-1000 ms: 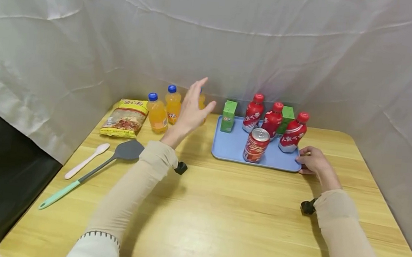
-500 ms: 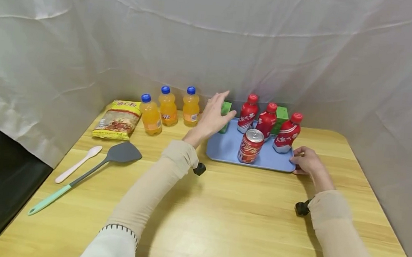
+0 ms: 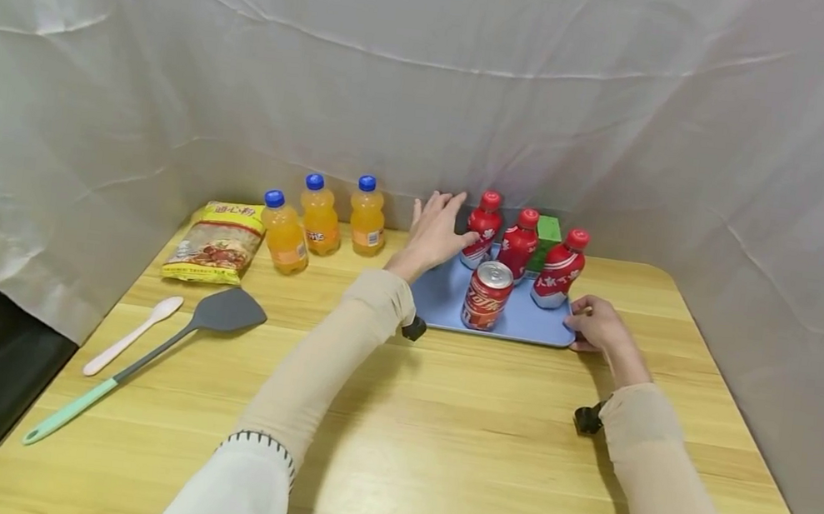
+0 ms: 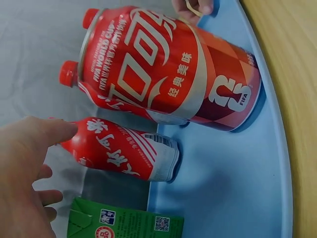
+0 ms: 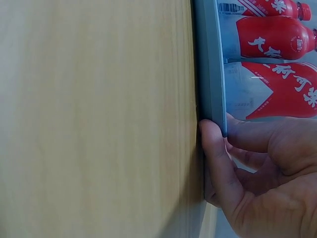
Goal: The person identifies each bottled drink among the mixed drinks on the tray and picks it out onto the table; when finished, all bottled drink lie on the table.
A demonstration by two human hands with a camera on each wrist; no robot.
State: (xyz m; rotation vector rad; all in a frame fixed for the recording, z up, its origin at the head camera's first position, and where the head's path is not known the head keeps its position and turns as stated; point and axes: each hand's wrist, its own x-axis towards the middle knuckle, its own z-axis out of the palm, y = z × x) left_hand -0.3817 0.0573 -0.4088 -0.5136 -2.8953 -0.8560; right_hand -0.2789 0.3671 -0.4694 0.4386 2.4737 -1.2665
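Note:
A light blue tray (image 3: 526, 323) holds three red bottles, a red cola can (image 3: 486, 300) and green cartons. My right hand (image 3: 602, 326) pinches the tray's right end; in the right wrist view the thumb lies over the rim and a finger is under it. With fingers spread, my left hand (image 3: 433, 234) reaches over the tray's left end, beside the leftmost red bottle (image 3: 483, 229). In the left wrist view the thumb overlaps that bottle's top, and a green carton (image 4: 124, 223) stands below the fingers. The head view hides this carton behind the left hand.
Left of the tray stand three orange drink bottles with blue caps (image 3: 367, 217). Further left lie a yellow food packet (image 3: 217, 243), a dark spatula with a mint handle (image 3: 225, 311) and a pale pink spoon (image 3: 132, 336). A pale curtain (image 3: 400, 80) hangs behind the wooden table (image 3: 475, 448).
My left hand has moved right, from in front of the orange bottles to the tray's left end. The right hand keeps its pinch on the tray. The head view has shifted slightly.

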